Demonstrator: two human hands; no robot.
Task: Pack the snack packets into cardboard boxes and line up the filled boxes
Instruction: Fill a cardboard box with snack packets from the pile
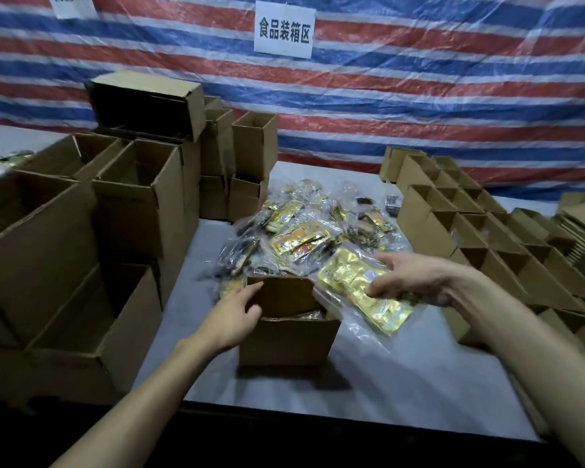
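A small open cardboard box stands in the middle of the table, near its front edge. My left hand holds the box's left wall, fingers along the rim. Just right of the box, my right hand grips a clear bag of gold snack packets, tilted with one end over the box's right rim. Behind the box lies a heap of bagged snack packets, gold, orange and dark.
Large open cardboard boxes are stacked along the left, with smaller ones behind them. Rows of small open boxes fill the right side of the grey table. A striped tarp hangs behind with a white sign.
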